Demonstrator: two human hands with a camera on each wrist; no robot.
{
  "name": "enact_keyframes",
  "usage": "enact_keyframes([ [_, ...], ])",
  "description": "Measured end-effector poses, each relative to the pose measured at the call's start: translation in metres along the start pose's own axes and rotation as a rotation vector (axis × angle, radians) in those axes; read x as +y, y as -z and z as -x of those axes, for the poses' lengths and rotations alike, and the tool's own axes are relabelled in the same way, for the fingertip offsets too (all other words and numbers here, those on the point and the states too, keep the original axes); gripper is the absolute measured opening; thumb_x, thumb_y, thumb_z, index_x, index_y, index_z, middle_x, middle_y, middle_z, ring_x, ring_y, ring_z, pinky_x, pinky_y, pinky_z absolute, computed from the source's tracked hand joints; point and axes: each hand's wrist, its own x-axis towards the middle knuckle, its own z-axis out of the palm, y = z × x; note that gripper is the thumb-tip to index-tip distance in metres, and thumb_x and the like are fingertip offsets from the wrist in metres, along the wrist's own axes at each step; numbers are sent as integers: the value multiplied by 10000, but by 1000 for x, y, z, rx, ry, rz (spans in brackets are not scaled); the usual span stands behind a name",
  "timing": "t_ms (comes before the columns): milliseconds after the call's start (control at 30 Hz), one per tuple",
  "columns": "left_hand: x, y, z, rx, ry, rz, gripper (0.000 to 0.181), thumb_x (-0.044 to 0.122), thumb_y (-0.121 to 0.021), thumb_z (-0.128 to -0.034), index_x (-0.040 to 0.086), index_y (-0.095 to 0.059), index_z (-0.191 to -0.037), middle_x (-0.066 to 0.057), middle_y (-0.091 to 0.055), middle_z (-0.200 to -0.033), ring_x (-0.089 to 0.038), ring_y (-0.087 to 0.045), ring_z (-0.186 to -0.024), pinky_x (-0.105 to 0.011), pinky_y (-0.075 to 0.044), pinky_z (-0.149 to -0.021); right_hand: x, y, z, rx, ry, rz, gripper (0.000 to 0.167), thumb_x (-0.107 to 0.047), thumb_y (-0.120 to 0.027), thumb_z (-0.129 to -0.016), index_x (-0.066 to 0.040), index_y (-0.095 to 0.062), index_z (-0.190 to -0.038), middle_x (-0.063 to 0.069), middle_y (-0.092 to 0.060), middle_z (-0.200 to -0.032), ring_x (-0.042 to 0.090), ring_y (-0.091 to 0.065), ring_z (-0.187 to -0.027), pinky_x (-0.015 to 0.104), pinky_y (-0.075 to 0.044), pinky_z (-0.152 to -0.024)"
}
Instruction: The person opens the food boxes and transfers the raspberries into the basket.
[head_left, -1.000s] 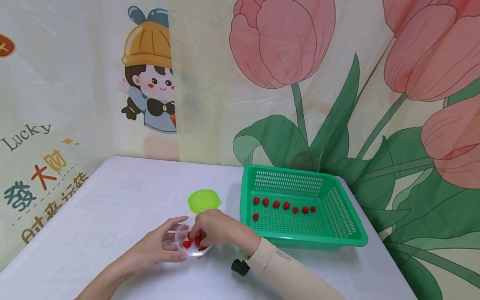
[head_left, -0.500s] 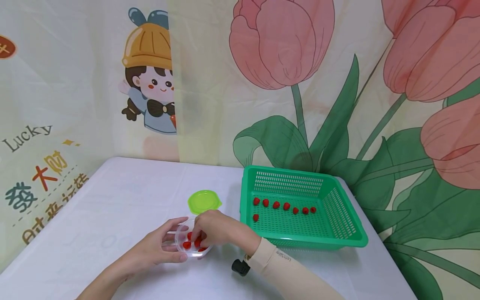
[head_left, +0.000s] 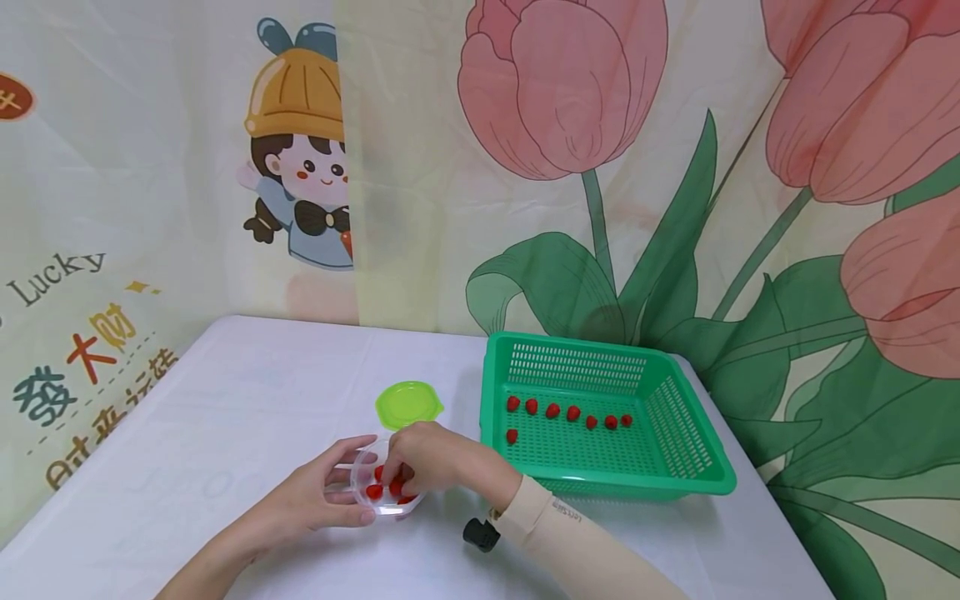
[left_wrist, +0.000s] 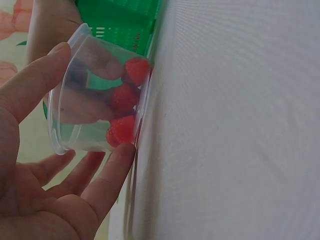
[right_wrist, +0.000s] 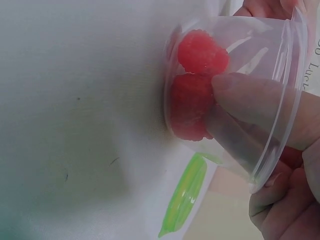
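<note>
In the head view my left hand point(head_left: 315, 492) holds a clear plastic cup point(left_wrist: 75, 136) on the white table, thumb on one side and fingers on the other. Several red raspberries point(head_left: 374, 492) lie at the bottom of the cup. My right hand point(head_left: 427, 457) reaches in through the cup's mouth. Seen through the wall in the right wrist view, its thumb and a finger pinch a raspberry point(right_wrist: 191, 102) low in the cup; another raspberry point(right_wrist: 200, 51) lies against it. The right hand's other fingers curl outside the rim.
Right of the hands stands a green perforated basket point(head_left: 637, 483) with a row of raspberries point(head_left: 552, 411) and a single one point(head_left: 512, 436) in front. Behind the cup lies a bright green lid point(head_left: 408, 403). A black wrist device point(head_left: 481, 535) hangs at the right sleeve.
Both hands and the cup stay nearly where they were, with the right fingers still inside it. The whole head view shifts down very slightly.
</note>
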Motion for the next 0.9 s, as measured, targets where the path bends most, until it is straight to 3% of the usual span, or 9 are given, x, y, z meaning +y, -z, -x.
enact_keyframes([
  [333,2,0,0,0,-1,16,945,192,-878,-896,157,-309,-1650,-249,-417,-1612,-381,-655,-1284,-245,-596,-952,-3,1,-1,-11,-13,5,167,-112,-843,-926,-202,-859,-1067,-119,-706,-946,-8,-574,-893,69,-452,-782],
  [667,-2,0,0,1,-28,4,959,177,-881,-890,134,-301,-1653,-251,-412,-1600,-394,-635,-1305,-279,-600,-970,0,-2,0,11,-7,-91,135,-95,-853,-913,-215,-813,-959,-171,-683,-805,-19,-572,-769,71,-450,-730],
  [900,-1,0,0,-3,-23,12,950,176,-876,-894,152,-305,-1653,-242,-412,-1602,-384,-636,-1306,-251,-596,-962,2,-4,-2,2,-27,-74,146,-125,-869,-905,-227,-827,-1001,-180,-711,-853,-40,-580,-796,74,-457,-759],
])
